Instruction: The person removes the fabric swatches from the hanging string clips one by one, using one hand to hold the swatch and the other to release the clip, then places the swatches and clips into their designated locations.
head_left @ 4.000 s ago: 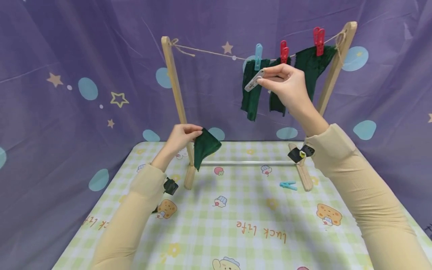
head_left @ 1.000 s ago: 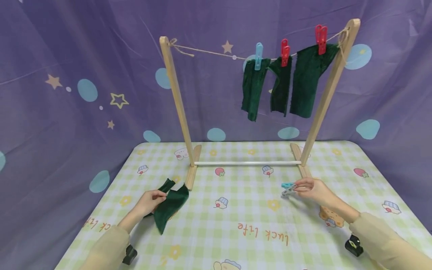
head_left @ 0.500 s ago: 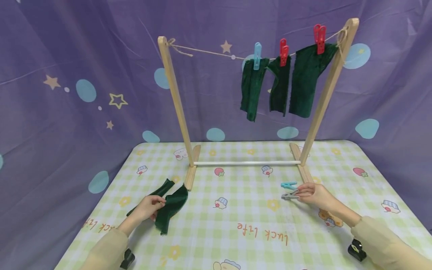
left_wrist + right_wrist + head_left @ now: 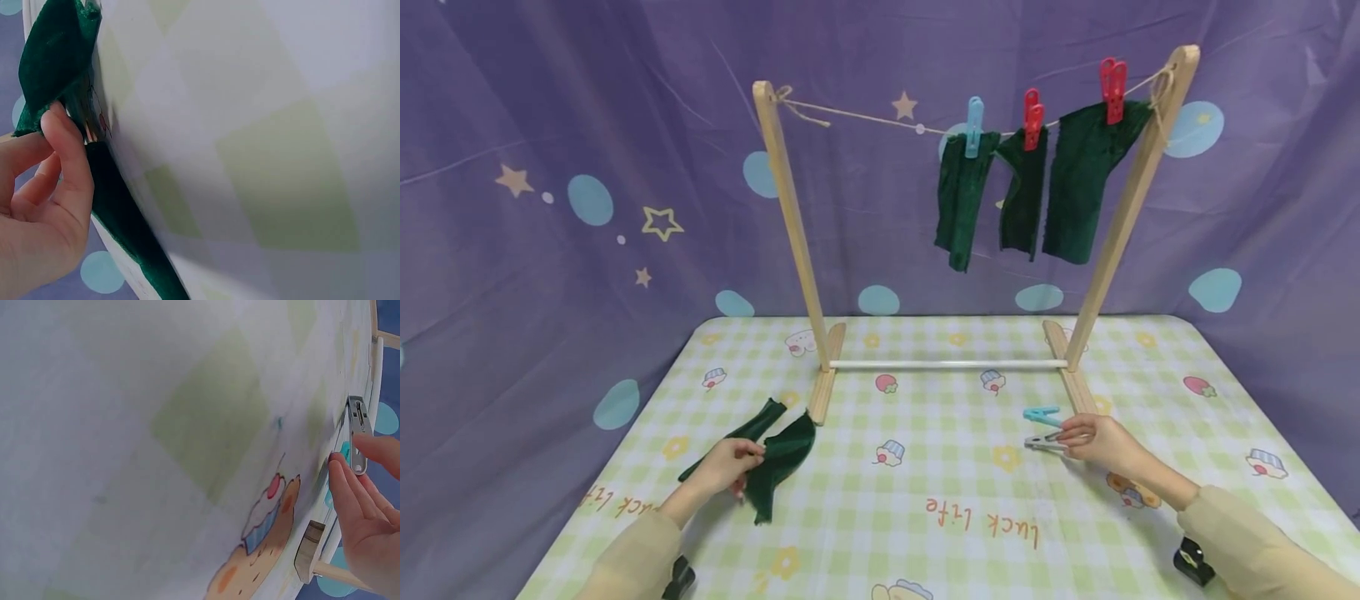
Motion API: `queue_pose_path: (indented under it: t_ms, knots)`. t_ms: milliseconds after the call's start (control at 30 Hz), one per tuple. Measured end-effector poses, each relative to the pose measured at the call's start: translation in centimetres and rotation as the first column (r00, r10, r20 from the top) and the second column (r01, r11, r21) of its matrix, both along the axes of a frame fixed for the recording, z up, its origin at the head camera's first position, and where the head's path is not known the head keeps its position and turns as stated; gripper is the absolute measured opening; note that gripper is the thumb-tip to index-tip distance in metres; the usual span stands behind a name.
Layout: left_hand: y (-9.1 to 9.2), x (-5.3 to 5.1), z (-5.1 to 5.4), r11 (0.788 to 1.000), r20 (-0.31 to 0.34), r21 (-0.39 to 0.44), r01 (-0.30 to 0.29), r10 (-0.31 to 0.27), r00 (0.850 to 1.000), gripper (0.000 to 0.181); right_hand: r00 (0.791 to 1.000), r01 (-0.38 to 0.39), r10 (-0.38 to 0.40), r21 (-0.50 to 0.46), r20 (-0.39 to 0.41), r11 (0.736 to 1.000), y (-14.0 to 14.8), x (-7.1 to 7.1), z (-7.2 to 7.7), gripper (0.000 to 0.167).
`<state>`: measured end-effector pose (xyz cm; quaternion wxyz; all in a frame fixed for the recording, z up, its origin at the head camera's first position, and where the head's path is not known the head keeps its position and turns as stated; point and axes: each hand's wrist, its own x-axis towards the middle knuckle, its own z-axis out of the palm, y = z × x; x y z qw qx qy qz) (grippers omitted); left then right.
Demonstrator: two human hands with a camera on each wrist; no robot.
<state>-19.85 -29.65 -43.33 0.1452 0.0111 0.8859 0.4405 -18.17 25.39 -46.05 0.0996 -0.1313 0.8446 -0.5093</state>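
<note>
My left hand (image 4: 724, 465) pinches a piece of dark green cloth (image 4: 784, 454) by its edge, low over the left of the table. Under and behind that hand a second strip of green cloth (image 4: 751, 427) lies on the tablecloth; it also shows in the left wrist view, a dark strip (image 4: 122, 209) below the fingers. At the right, my right hand (image 4: 1103, 443) holds a grey clothespin (image 4: 1042, 442) between thumb and fingers, at table height. A light blue clothespin (image 4: 1041, 413) lies just behind it, partly hidden by the fingers in the right wrist view.
A wooden frame with a left post (image 4: 793, 225) and right post (image 4: 1131, 208) carries a string (image 4: 865, 117). Three green cloths hang at its right side under a blue clothespin (image 4: 974, 127) and red clothespins (image 4: 1033, 121). A white rod (image 4: 947, 364) joins the feet.
Both hands came down from near the frame to the table, the left with the green cloth, the right with the grey clothespin. Over the last half second they shifted only slightly.
</note>
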Motion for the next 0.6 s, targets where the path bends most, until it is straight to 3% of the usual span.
queue_pose_path:
  t_ms: [267, 400, 600]
  knots:
    - [-0.2, -0.4, 1.1, 0.996, -0.08, -0.059, -0.062, 0.057, 0.995, 0.017, 1.0, 0.0, 0.0, 0.014, -0.004, 1.0, 0.3, -0.2, 0.0, 0.038]
    - [-0.4, -1.0, 1.9, 0.997, -0.131, -0.06, -0.048, 0.04, 0.991, 0.021, 1.0, -0.021, 0.022, 0.023, -0.02, 1.0, 0.7, -0.3, 0.4, 0.037]
    - [-0.1, -1.8, 2.9, 0.999, -0.191, -0.023, 0.03, -0.033, 0.981, 0.029, 0.998, -0.012, 0.015, 0.052, -0.059, 0.999, 1.3, -0.8, 2.1, 0.037]
